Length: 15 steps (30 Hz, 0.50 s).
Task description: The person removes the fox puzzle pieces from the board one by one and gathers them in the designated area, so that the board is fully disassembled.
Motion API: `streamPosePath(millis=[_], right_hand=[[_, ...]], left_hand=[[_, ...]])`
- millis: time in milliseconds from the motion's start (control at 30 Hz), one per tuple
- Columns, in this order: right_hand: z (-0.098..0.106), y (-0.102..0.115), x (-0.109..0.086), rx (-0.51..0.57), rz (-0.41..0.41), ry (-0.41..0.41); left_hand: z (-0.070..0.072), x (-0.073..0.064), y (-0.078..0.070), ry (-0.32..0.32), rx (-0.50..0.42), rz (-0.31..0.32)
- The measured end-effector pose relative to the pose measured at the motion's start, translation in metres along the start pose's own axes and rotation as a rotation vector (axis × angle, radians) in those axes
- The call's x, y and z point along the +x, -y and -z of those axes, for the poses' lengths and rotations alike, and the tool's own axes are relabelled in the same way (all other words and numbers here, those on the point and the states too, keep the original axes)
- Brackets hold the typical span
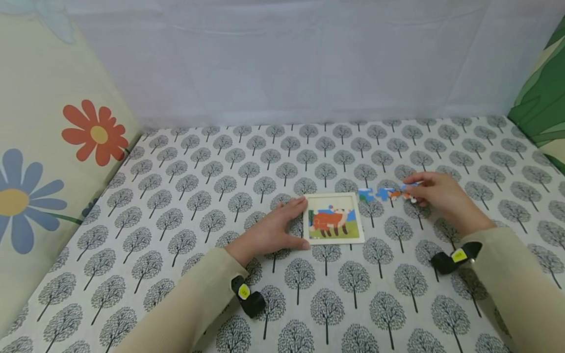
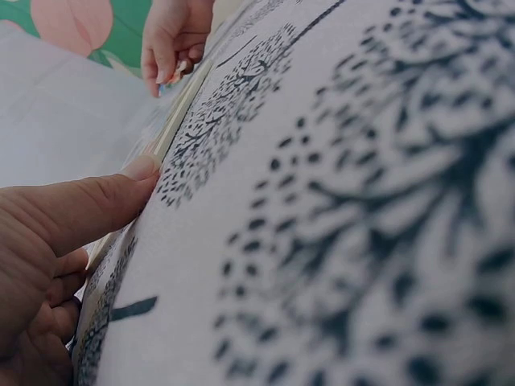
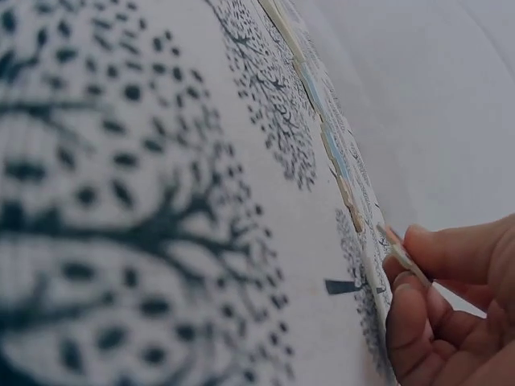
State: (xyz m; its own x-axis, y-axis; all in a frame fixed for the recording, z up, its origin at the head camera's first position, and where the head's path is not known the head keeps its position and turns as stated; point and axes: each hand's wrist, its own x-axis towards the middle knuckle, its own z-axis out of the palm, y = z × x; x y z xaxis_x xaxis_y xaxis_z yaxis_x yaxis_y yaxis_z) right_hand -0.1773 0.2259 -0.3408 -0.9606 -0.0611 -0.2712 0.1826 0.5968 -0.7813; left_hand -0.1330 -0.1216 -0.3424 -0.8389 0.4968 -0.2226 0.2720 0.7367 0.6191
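A square jigsaw puzzle frame point(image 1: 335, 240) with a pale rim lies on the cloth, its picture an orange animal with dark legs, the upper part bare. My left hand point(image 1: 273, 228) spans the frame's left side, thumb at the near corner and fingers at the far corner. In the left wrist view the thumb point(image 2: 105, 201) presses the frame's edge. To the right of the frame, my right hand point(image 1: 441, 198) pinches a thin puzzle piece point(image 3: 408, 264) between thumb and fingers, close over the cloth. Loose pieces, a blue-green one point(image 1: 365, 195) among them, lie in a row between frame and hand.
A white cloth point(image 1: 300, 294) printed with dark trees covers the table. Behind it hangs a plain pale curtain point(image 1: 282, 63). Flower-printed panel point(image 1: 44, 98) stands at the left, green-leaf panel point(image 1: 543, 103) at the right. Both wrists wear black camera straps.
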Motion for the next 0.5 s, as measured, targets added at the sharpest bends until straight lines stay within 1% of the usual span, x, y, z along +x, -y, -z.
streamPosePath(millis=[100,267,367,500], right_hand=[[-0.0006,-0.0012,0.0005,-0.028,-0.009,-0.013],[-0.0009,-0.0005,0.001,-0.085,-0.012,-0.005],[-0.001,0.0021,0.0011,-0.163,0.009,-0.004],[-0.0016,0.0069,0.0007,-0.271,0.046,-0.024]], left_hand=[[0.0001,-0.0002,-0.0004,0.001,0.0,-0.001],[0.0002,-0.001,-0.0013,0.0,0.002,0.006],[0.0003,-0.0011,-0.0016,-0.002,0.0,0.009],[0.0,-0.0008,-0.0011,-0.007,0.005,0.005]])
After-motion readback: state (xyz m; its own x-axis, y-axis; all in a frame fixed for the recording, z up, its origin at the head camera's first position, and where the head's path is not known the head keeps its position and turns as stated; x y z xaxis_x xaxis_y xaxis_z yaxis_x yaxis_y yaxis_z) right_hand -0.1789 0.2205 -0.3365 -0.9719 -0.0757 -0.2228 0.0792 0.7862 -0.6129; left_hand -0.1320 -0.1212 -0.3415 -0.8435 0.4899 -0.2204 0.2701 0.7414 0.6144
